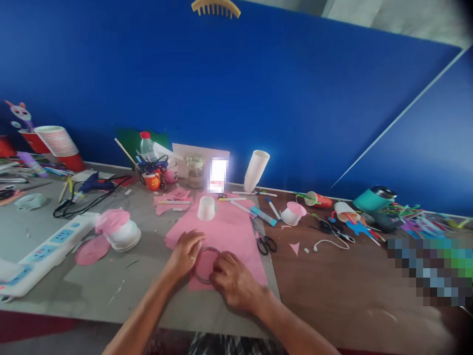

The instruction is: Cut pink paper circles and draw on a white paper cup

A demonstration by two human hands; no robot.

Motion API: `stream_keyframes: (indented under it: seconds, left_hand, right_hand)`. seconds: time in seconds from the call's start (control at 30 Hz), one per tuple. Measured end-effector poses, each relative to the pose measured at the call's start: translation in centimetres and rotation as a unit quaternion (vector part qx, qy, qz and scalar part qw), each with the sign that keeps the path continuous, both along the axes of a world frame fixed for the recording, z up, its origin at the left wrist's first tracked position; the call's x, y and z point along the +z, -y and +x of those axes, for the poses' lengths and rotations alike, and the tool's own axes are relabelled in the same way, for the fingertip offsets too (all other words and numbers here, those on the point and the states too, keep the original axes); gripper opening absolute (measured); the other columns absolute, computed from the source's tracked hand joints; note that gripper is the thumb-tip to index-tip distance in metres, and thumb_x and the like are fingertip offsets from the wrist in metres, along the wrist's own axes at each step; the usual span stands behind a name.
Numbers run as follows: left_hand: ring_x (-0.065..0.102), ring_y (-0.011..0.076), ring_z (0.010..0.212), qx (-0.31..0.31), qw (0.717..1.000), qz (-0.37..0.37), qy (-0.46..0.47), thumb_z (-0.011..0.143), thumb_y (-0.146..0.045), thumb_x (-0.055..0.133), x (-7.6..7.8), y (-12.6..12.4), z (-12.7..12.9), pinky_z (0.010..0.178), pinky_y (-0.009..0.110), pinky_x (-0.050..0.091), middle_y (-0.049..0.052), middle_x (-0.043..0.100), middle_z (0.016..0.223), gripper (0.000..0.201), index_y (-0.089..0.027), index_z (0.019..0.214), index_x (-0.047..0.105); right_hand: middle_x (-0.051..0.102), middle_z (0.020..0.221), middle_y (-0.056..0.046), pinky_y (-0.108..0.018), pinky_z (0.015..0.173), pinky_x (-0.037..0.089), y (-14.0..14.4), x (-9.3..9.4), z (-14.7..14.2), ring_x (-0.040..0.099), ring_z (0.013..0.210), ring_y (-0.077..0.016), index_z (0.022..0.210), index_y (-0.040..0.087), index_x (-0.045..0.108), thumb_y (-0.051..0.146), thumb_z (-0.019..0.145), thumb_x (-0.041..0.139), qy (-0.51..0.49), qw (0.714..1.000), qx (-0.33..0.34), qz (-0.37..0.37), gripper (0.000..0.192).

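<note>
A thin grey ring (198, 277) lies flat on the pink paper (232, 236) in front of me. My left hand (185, 253) rests at the ring's left edge, palm down, with its fingers stretched forward over the paper. At the ring's right side, my right hand (233, 282) has its fingers curled together; what they hold, if anything, is hidden. Just beyond both hands, an upside-down white paper cup (206, 208) stands on the paper. Black-handled scissors (266, 245) lie by the paper's right edge.
A white power strip (48, 254) and a white cup with a pink top (123, 234) are at left. Another such cup (291, 215), a blue glue stick (263, 216) and a teal bottle (374, 198) sit at right. A white tube (255, 171) stands by the blue partition (221, 79).
</note>
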State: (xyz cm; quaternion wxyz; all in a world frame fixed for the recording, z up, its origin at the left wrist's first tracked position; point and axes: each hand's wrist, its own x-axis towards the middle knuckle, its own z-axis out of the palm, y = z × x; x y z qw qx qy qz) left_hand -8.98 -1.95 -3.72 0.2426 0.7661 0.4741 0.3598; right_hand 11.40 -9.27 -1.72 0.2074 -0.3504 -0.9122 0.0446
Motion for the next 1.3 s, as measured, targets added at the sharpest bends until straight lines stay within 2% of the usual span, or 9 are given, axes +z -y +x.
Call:
stream_keyframes:
  seconds: [0.1,0.2,0.3,0.43,0.6,0.83,1.07,1.3]
  left_hand:
    - [0.06,0.0273,0.123,-0.012,0.999,-0.013,-0.039,0.091,-0.03,0.042,-0.1,0.2,0.0,0.117,0.057,0.029,0.008,0.073,0.118,0.035,-0.023,0.106,0.072]
    - [0.063,0.0251,0.119,0.009,0.999,-0.036,-0.032,0.092,-0.03,0.038,0.1,0.2,0.0,0.118,0.054,0.028,0.009,0.072,0.12,0.038,-0.021,0.112,0.069]
    - [0.069,0.0238,0.109,0.026,0.997,-0.072,0.003,0.092,-0.032,0.036,0.5,-0.1,-0.2,0.115,0.05,0.036,0.01,0.076,0.111,0.038,-0.019,0.112,0.066]
    - [0.07,0.0238,0.108,0.024,0.993,-0.101,0.061,0.093,-0.035,0.038,0.4,-0.5,-0.3,0.106,0.046,0.048,0.011,0.077,0.105,0.037,-0.018,0.115,0.062]
    - [0.071,0.0236,0.107,0.033,0.989,-0.111,0.087,0.093,-0.037,0.039,-0.2,-0.6,-0.5,0.099,0.044,0.053,0.013,0.075,0.112,0.039,-0.016,0.119,0.059]
    - [0.068,0.0231,0.112,0.007,0.986,-0.144,0.087,0.096,-0.039,0.038,-0.2,-0.6,-0.9,0.103,0.042,0.049,0.014,0.074,0.115,0.04,-0.017,0.125,0.055]
    - [0.069,0.0233,0.111,0.007,0.983,-0.159,0.095,0.096,-0.039,0.039,0.1,-0.4,-0.9,0.103,0.042,0.049,0.013,0.074,0.115,0.039,-0.017,0.124,0.055]
    - [0.069,0.0238,0.11,0.013,0.985,-0.149,0.081,0.094,-0.038,0.039,0.5,-0.3,-0.8,0.101,0.042,0.05,0.012,0.076,0.11,0.04,-0.017,0.123,0.057]
  right_hand:
    - [0.059,0.108,-0.011,-0.044,0.093,0.049,0.2,0.1,0.0,0.053,0.103,-0.0258,0.104,0.018,0.064,0.018,0.083,0.059,-0.094,0.995,-0.017,-0.013,0.021]
    - [0.053,0.131,-0.02,-0.054,0.101,0.046,0.1,0.0,-0.1,0.049,0.122,-0.0328,0.125,0.013,0.054,0.03,0.083,0.062,-0.127,0.991,-0.04,-0.026,0.046]
    - [0.045,0.144,-0.025,-0.061,0.107,0.04,-0.2,-0.4,-0.4,0.039,0.136,-0.0386,0.138,0.011,0.045,0.04,0.082,0.067,-0.098,0.992,-0.065,-0.042,0.067]
    - [0.044,0.146,-0.027,-0.062,0.11,0.037,-0.4,-0.3,-1.4,0.036,0.14,-0.0408,0.138,0.009,0.046,0.044,0.078,0.074,-0.052,0.99,-0.096,-0.093,0.075]
    - [0.05,0.141,-0.024,-0.061,0.112,0.036,-0.8,0.0,-2.1,0.043,0.135,-0.0384,0.137,0.011,0.048,0.042,0.079,0.074,-0.051,0.988,-0.08,-0.123,0.071]
    - [0.053,0.137,-0.023,-0.059,0.108,0.041,-0.9,-0.3,-2.0,0.047,0.13,-0.0366,0.134,0.011,0.05,0.038,0.081,0.073,-0.092,0.986,-0.06,-0.123,0.064]
    - [0.051,0.141,-0.022,-0.058,0.109,0.042,-0.8,-0.7,-1.7,0.046,0.133,-0.036,0.136,0.013,0.049,0.038,0.083,0.072,-0.096,0.987,-0.053,-0.118,0.063]
    - [0.045,0.147,-0.024,-0.062,0.111,0.038,-0.8,-1.8,-1.3,0.039,0.139,-0.0384,0.14,0.012,0.047,0.048,0.084,0.068,-0.099,0.989,-0.048,-0.095,0.07]
